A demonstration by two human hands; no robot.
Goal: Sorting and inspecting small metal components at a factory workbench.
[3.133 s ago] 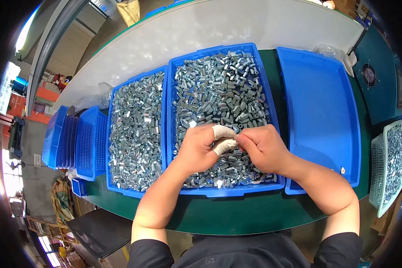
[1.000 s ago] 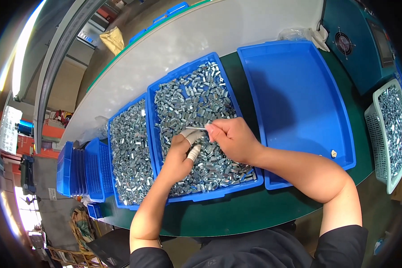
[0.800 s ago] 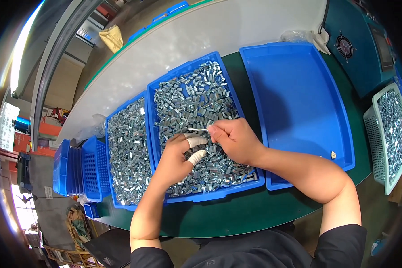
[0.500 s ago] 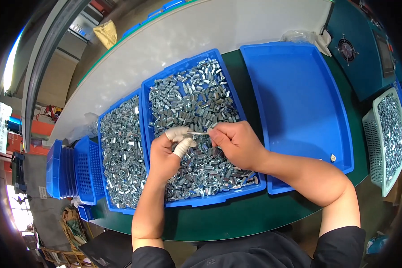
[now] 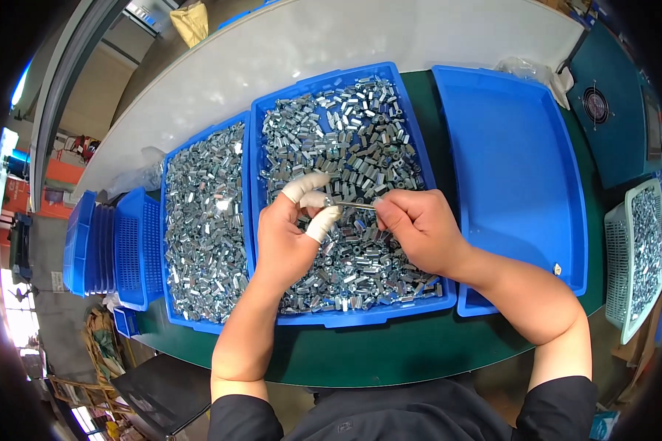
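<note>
My left hand (image 5: 287, 239), with white covers on its thumb and two fingers, is closed in a pinch around a small shiny metal piece, mostly hidden by the fingertips. In a fist, my right hand (image 5: 423, 228) grips a thin metal rod (image 5: 357, 206). The rod's left end reaches the left fingertips, though whether it enters the piece I cannot tell. Both hands are above a blue tray (image 5: 360, 319) filled with loose silvery hex metal pieces (image 5: 368, 173). Left of it stands a second blue tray (image 5: 168, 242), full of similar pieces (image 5: 202, 228).
On the right lies a blue tray (image 5: 515, 169) with one small pale piece (image 5: 557, 270). A pale green basket (image 5: 619, 272) of metal parts stands beyond it. Blue baskets (image 5: 136, 246) are stacked at left. A teal machine (image 5: 610, 81) and a white partition (image 5: 346, 37) border the green table (image 5: 360, 367).
The whole view has shifted a little. My left thumb and fingers have come together at the rod's end, and more of the rod shows between the hands.
</note>
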